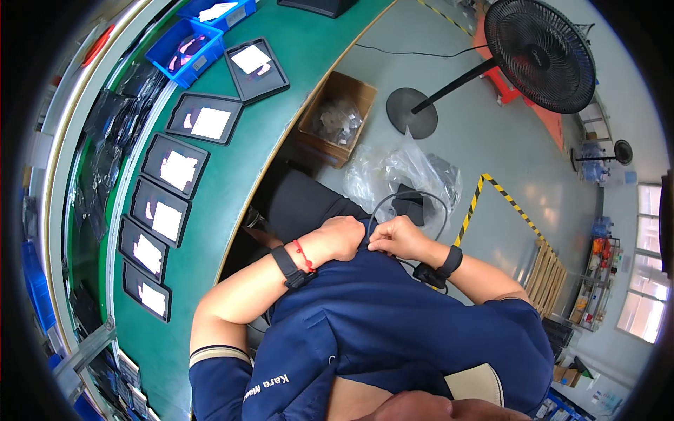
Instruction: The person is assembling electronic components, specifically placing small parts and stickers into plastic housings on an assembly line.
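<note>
At the hem of the dark blue shirt [393, 288], my left hand [342, 237] is closed with its back up, its fingers curled on the fabric. Just right of it, my right hand [400, 237] pinches with thumb and forefinger. A thin black cable [420, 192] runs into those fingertips and loops out over the floor side, back toward my right wrist. Exactly how fabric and cable lie between the fingers is partly hidden. Black bands circle both wrists; a small black device [427, 275] hangs by the right one.
Along the green table [225, 172] on my left lie several black trays [174, 165] with white pieces, plus blue bins [186, 52]. A cardboard box [338, 116], clear plastic bags [379, 168] and a black standing fan [413, 112] are on the floor ahead.
</note>
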The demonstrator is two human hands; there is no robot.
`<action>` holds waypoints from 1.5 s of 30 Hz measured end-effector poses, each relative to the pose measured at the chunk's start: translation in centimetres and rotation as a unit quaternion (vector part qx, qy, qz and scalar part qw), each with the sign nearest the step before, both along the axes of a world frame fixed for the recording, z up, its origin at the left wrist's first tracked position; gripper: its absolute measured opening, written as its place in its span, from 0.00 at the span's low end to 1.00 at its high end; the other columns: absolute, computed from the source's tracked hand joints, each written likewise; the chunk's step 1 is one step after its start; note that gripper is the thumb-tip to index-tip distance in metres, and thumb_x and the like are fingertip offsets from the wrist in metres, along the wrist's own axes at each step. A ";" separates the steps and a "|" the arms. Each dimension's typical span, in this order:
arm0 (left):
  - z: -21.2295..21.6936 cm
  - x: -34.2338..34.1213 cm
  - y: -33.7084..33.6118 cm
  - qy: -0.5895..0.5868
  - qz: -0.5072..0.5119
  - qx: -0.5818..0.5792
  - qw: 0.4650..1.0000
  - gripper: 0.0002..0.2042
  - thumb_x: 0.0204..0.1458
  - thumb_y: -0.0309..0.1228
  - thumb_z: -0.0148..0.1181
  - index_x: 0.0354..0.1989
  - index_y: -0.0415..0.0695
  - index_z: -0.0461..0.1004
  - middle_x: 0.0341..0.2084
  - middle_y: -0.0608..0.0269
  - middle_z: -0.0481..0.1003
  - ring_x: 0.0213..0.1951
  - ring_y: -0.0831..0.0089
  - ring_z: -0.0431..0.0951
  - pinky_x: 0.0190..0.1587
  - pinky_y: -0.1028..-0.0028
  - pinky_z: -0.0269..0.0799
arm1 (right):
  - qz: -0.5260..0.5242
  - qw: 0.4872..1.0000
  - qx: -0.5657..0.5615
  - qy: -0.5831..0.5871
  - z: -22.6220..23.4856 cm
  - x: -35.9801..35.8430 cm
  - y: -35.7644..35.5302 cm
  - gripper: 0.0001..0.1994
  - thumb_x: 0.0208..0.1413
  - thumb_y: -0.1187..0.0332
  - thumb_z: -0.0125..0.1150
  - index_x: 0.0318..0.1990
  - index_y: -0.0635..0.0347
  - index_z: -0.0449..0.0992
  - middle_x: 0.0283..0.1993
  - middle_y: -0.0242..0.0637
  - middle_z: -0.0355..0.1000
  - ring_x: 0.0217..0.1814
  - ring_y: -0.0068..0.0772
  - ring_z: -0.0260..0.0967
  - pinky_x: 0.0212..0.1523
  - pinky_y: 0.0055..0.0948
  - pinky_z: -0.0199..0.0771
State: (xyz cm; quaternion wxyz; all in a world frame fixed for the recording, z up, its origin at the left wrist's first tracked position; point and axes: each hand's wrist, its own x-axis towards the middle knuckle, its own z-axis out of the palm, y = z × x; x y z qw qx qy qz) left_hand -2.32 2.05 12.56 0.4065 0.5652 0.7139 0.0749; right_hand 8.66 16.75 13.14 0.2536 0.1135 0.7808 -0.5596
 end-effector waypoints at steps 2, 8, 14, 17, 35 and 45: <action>0.7 0.3 0.1 0.018 -0.006 -0.009 1.000 0.08 0.39 0.26 0.56 0.26 0.36 0.77 0.29 0.48 0.76 0.38 0.57 0.76 0.42 0.66 0.71 | 0.010 1.000 0.023 -0.003 0.4 -0.3 -0.3 0.04 0.45 0.72 0.63 0.25 0.63 0.75 0.21 0.34 0.72 0.19 0.21 0.68 0.21 0.23 0.67; -2.4 1.0 -1.4 0.013 0.101 0.029 0.994 0.07 0.38 0.25 0.54 0.24 0.36 0.76 0.26 0.46 0.75 0.35 0.55 0.76 0.40 0.64 0.71 | 0.118 0.983 0.047 0.129 -0.3 -0.2 -0.6 0.04 0.42 0.75 0.61 0.26 0.64 0.75 0.25 0.44 0.72 0.28 0.41 0.72 0.31 0.32 0.70; -2.1 2.8 -2.6 0.069 0.185 0.215 0.956 0.02 0.37 0.23 0.54 0.21 0.38 0.71 0.25 0.51 0.71 0.33 0.55 0.73 0.38 0.63 0.70 | 0.088 0.966 0.171 0.173 -1.2 0.0 -1.9 0.04 0.41 0.75 0.59 0.21 0.66 0.70 0.24 0.45 0.70 0.30 0.48 0.70 0.32 0.38 0.70; -1.8 3.2 -2.8 0.089 0.185 0.290 0.935 0.01 0.37 0.22 0.53 0.20 0.38 0.69 0.24 0.54 0.70 0.32 0.56 0.71 0.37 0.64 0.70 | 0.107 0.948 0.212 0.211 -1.5 0.1 -2.1 0.06 0.41 0.75 0.59 0.23 0.65 0.67 0.25 0.47 0.68 0.31 0.49 0.69 0.31 0.41 0.69; -2.3 1.7 -1.1 0.034 0.140 0.248 0.958 0.05 0.43 0.29 0.54 0.23 0.40 0.73 0.25 0.55 0.74 0.31 0.56 0.74 0.35 0.63 0.70 | 0.105 0.929 0.293 0.200 -5.9 -1.6 0.4 0.09 0.44 0.68 0.57 0.29 0.63 0.67 0.23 0.53 0.69 0.28 0.57 0.69 0.29 0.45 0.69; -4.9 -0.5 -0.2 -0.258 0.158 0.124 0.945 0.11 0.50 0.28 0.54 0.42 0.43 0.73 0.29 0.57 0.77 0.35 0.66 0.76 0.40 0.70 0.70 | 0.149 0.892 0.337 0.261 -3.3 0.6 0.6 0.11 0.39 0.72 0.61 0.30 0.61 0.64 0.26 0.46 0.68 0.28 0.49 0.69 0.28 0.40 0.69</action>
